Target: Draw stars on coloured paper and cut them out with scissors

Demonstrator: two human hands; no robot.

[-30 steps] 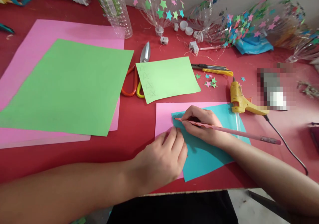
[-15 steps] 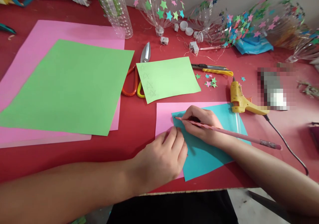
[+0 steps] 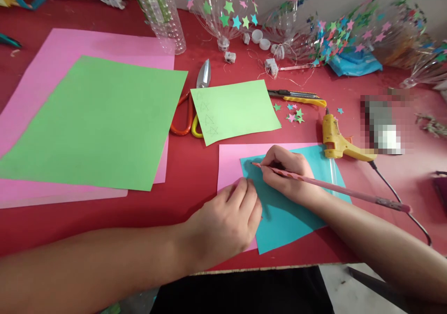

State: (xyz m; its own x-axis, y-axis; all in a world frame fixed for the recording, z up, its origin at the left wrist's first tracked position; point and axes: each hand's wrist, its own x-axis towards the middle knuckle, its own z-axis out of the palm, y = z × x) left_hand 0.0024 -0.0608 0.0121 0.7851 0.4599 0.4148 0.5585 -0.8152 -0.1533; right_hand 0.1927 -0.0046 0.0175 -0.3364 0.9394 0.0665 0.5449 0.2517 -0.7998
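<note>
My right hand (image 3: 289, 169) is closed around a long pink pencil (image 3: 335, 189). The pencil's tip touches the blue paper (image 3: 289, 225) near its upper left corner. My left hand (image 3: 230, 214) rests with curled fingers on the left edge of this sheet, pressing it against the pink paper (image 3: 228, 165) beneath; its fingertips are partly hidden. Just beyond lies a light green paper (image 3: 240, 109) with several pencil-drawn stars down its left side.
A yellow glue gun (image 3: 333, 139) touches the blue sheet's upper right. Scissors (image 3: 203, 76) and a utility knife (image 3: 296, 96) are partly under the light green paper. Small paper stars (image 3: 298, 113) lie nearby. A large green sheet (image 3: 101, 123) and a plastic bottle (image 3: 160, 16) are leftward.
My right hand has shifted slightly right with the pencil, whose tip has moved right along the blue paper. My left hand has hardly moved.
</note>
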